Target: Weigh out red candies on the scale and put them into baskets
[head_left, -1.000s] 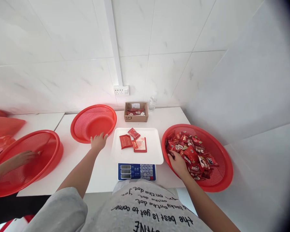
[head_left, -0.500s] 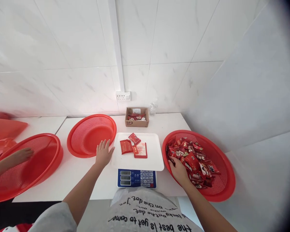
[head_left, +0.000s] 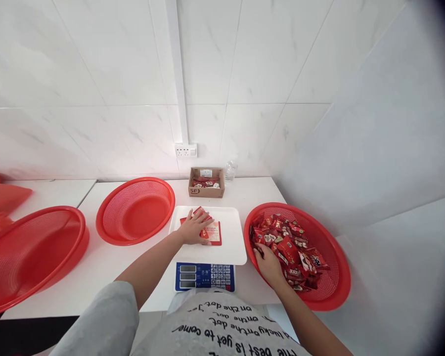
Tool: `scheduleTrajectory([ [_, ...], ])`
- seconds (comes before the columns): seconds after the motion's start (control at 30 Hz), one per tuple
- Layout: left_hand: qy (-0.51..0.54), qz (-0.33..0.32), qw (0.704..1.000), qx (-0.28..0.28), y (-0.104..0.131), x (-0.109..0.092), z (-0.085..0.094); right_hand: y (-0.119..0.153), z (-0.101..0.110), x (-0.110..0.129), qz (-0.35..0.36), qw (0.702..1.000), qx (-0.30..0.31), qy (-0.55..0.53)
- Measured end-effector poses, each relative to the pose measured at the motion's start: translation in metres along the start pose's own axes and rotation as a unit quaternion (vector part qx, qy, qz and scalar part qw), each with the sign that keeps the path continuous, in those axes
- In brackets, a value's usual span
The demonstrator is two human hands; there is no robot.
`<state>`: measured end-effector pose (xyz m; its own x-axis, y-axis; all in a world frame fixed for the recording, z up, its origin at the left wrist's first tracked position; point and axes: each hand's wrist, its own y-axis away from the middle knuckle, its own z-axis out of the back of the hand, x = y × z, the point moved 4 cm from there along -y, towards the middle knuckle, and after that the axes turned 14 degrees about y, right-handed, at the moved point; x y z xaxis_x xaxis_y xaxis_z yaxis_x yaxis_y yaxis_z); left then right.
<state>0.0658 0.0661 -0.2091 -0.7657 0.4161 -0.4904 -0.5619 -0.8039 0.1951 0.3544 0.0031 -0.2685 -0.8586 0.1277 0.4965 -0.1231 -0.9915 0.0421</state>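
Note:
My left hand (head_left: 194,229) lies over the white tray (head_left: 230,247) with fingers spread, covering part of the small red packets. Beneath and beside it show a red packet (head_left: 199,211) and a flat red card-like piece with a pale printed face (head_left: 214,232). The tray sits on a scale with a blue keypad panel (head_left: 204,277). Inside the right red basket (head_left: 339,291), my right hand (head_left: 269,265) has its fingers curled at a red snack packet by the left wall, its fingertips partly hidden. Many red snack packets (head_left: 289,249) are heaped there.
A round red basket (head_left: 148,217) stands left of the tray, and another large red basket (head_left: 65,247) is farther left. Behind the tray are a cardboard box (head_left: 206,190) of packets and a clear plastic container (head_left: 230,171). Red plastic bags (head_left: 5,198) lie at far left.
My left hand has moved right, from beside the tray's left edge onto the packets. My right hand stays in the right basket. Another person's hand has left the far-left basket.

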Motion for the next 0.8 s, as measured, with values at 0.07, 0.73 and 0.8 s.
scheduleTrajectory([
  [0.07, -0.001, 0.016, 1.000, -0.003, -0.004, 0.001, -0.005, 0.000, 0.000, 0.000, 0.001, 1.000, 0.002, -0.004],
  [0.73, 0.002, 0.084, 0.986, -0.145, 0.003, -0.025, -0.020, -0.006, -0.008, -0.012, -0.012, 0.999, 0.014, -0.050],
  [0.8, 0.005, 0.088, 0.985, -0.146, 0.002, -0.022, -0.022, -0.008, -0.011, -0.014, -0.006, 0.999, 0.026, -0.046],
])
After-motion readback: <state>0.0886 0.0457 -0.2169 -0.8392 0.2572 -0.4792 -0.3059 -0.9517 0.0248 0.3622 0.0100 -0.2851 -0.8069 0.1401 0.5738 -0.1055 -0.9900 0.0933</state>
